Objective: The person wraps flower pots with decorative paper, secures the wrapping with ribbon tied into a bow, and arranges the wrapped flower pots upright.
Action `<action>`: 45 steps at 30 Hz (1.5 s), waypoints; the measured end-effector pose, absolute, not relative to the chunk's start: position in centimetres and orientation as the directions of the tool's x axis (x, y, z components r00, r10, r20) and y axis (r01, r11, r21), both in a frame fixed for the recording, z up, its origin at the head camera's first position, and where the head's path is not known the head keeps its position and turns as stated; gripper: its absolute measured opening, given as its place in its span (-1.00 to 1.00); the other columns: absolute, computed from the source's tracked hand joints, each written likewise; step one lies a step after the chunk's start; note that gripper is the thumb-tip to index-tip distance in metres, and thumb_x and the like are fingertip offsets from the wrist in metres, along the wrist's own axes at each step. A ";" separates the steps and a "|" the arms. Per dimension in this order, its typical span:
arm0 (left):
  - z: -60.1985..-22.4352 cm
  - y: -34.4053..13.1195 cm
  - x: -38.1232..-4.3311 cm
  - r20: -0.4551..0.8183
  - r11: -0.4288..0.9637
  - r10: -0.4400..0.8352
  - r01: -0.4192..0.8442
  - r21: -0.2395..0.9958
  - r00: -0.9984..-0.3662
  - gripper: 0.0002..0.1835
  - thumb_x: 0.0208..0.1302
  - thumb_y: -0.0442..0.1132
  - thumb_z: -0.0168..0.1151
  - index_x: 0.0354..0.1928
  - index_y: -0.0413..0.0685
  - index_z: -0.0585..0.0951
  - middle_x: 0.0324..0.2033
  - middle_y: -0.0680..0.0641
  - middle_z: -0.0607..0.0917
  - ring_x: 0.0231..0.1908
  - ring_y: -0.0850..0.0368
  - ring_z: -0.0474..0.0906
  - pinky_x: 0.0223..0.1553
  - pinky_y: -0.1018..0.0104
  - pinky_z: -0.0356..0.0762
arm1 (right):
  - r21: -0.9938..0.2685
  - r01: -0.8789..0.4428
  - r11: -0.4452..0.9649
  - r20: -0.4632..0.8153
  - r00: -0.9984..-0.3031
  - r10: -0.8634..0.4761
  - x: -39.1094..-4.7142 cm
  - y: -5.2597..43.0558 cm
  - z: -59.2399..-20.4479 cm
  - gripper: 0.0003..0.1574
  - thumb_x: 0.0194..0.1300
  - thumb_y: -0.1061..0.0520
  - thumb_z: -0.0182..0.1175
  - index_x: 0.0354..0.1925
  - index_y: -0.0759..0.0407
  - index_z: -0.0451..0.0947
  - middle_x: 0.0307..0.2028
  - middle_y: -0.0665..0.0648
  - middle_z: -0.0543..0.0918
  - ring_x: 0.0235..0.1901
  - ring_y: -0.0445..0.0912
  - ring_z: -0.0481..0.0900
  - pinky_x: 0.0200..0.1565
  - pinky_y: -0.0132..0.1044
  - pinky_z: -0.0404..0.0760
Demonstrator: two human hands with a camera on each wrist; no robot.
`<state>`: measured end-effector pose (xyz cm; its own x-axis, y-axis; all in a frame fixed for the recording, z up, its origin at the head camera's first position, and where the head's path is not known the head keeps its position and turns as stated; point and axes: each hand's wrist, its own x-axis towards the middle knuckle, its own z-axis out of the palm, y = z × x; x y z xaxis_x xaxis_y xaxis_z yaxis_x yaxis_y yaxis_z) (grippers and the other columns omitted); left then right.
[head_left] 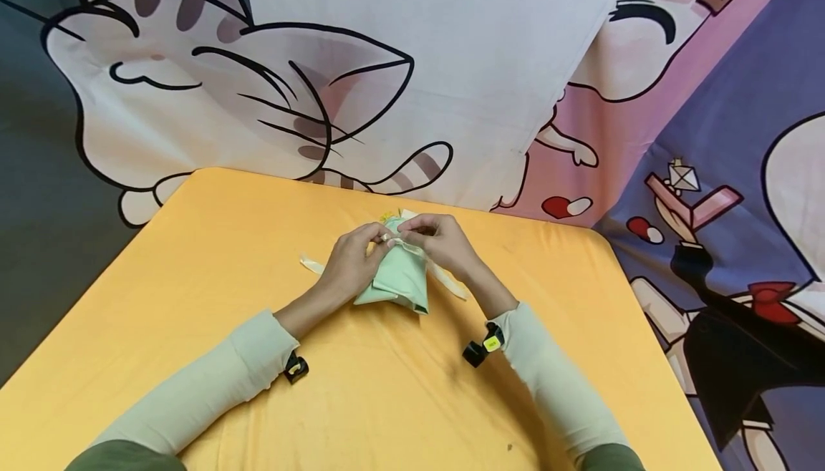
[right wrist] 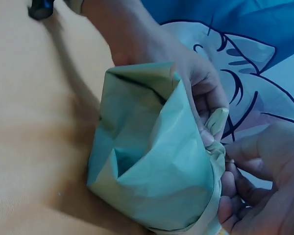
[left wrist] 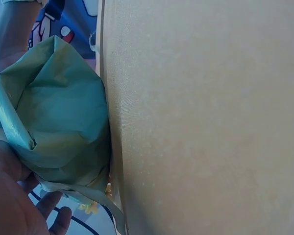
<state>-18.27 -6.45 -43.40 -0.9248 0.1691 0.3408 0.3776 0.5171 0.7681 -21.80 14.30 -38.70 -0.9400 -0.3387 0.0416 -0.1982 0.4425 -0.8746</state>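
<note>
A light green paper wrap (head_left: 401,278), folded like a small bouquet's wrapping, stands on the yellow table, its wide folded end toward me. Small yellow bits, perhaps flowers (head_left: 387,217), peek out at its far side. A cream ribbon (head_left: 447,282) runs around the wrap, its tails trailing to both sides. At the ribbon's crossing, my left hand (head_left: 351,260) pinches a ribbon loop (right wrist: 218,120) between thumb and fingers. My right hand (head_left: 443,242) pinches the ribbon right beside it, with fingers curled. In the left wrist view the wrap (left wrist: 63,112) hides part of the fingers.
A yellow cloth covers the table (head_left: 258,399). Behind it hangs a cartoon-cat backdrop (head_left: 483,63), with a pink and purple printed cloth (head_left: 644,170) on the right. Small dark cameras (head_left: 475,353) sit at the wrists.
</note>
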 end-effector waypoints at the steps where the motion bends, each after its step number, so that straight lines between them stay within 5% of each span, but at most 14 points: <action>1: -43.4 -6.5 -18.3 0.340 0.517 0.166 0.375 0.769 -0.926 -0.87 0.71 -0.15 0.31 0.04 0.00 0.76 0.00 -0.07 0.84 -0.14 -0.03 0.70 -0.15 0.14 0.57 | -0.887 -0.181 0.425 0.032 -0.942 -0.335 -21.9 14.3 -38.7 -0.78 0.63 0.16 0.35 0.09 0.23 0.83 -0.14 0.14 0.86 -0.25 -0.13 0.67 -0.24 -0.36 0.58; 6: -43.5 -6.6 -18.3 0.329 0.512 0.152 0.359 0.780 -0.932 -0.87 0.71 -0.16 0.32 0.07 -0.01 0.77 0.04 -0.09 0.85 0.12 -0.07 0.77 0.10 -0.01 0.69 | -0.933 -0.095 0.347 -0.013 -0.955 -0.296 -22.1 14.4 -38.5 -0.79 0.62 0.25 0.32 0.14 0.28 0.69 -0.11 0.10 0.72 -0.15 -0.10 0.71 -0.15 -0.29 0.66; 16: -43.8 -6.8 -18.4 0.328 0.488 0.138 0.352 0.799 -0.935 -0.87 0.70 -0.16 0.32 0.06 0.01 0.77 0.02 -0.08 0.86 0.12 -0.08 0.78 0.12 -0.07 0.70 | -0.933 0.034 0.357 -0.188 -0.894 -0.406 -23.2 15.6 -37.4 -0.72 0.71 0.28 0.17 0.26 0.31 0.64 -0.10 0.07 0.62 -0.21 -0.08 0.51 -0.13 -0.29 0.59; 23: -43.8 -7.1 -18.6 0.322 0.488 0.140 0.348 0.800 -0.936 -0.87 0.71 -0.16 0.32 0.05 -0.02 0.77 0.02 -0.10 0.86 0.13 -0.10 0.78 0.14 -0.09 0.70 | -0.897 0.068 0.437 -0.289 -0.838 -0.463 -23.8 17.0 -36.4 -0.67 0.70 0.30 0.21 0.30 0.29 0.70 -0.11 0.01 0.68 -0.13 -0.06 0.56 -0.18 -0.36 0.54; 30: -43.7 -6.9 -18.4 0.318 0.494 0.133 0.341 0.800 -0.939 -0.87 0.71 -0.18 0.31 0.05 -0.03 0.77 0.00 -0.11 0.85 0.10 -0.10 0.77 0.13 -0.09 0.69 | -0.963 0.190 0.192 -0.260 -0.841 -0.475 -23.8 16.7 -37.6 -0.64 0.85 0.16 -0.05 0.30 0.34 0.55 -0.01 0.03 0.65 -0.11 -0.14 0.70 -0.06 -0.33 0.65; 35: -43.8 -6.8 -18.1 0.333 0.507 0.121 0.347 0.789 -0.935 -0.89 0.72 -0.22 0.29 0.04 -0.04 0.76 -0.01 -0.13 0.82 0.04 -0.09 0.75 0.01 0.01 0.64 | -0.959 0.248 0.141 -0.285 -0.836 -0.469 -23.7 16.3 -38.0 -0.53 0.90 0.01 -0.13 0.24 0.35 0.54 -0.14 0.05 0.60 -0.26 -0.17 0.60 -0.16 -0.37 0.66; 40: -43.9 -6.8 -18.0 0.334 0.519 0.114 0.343 0.783 -0.936 -0.88 0.74 -0.22 0.26 0.04 -0.05 0.74 -0.02 -0.12 0.79 -0.04 -0.05 0.71 -0.15 0.15 0.52 | -0.961 0.174 0.216 -0.261 -0.830 -0.492 -23.8 16.3 -37.7 -0.58 0.84 0.06 0.07 0.26 0.39 0.61 -0.07 0.04 0.68 -0.18 -0.15 0.62 -0.02 -0.26 0.73; 45: -44.0 -7.0 -17.9 0.312 0.508 0.098 0.317 0.801 -0.945 -0.87 0.75 -0.19 0.24 0.06 -0.03 0.74 0.00 -0.10 0.79 0.00 -0.05 0.71 -0.13 0.14 0.55 | -0.919 -0.059 0.389 -0.132 -0.884 -0.448 -23.1 16.2 -37.8 -0.73 0.71 0.17 0.28 0.13 0.35 0.77 -0.18 0.05 0.78 -0.13 0.00 0.73 0.22 0.21 0.78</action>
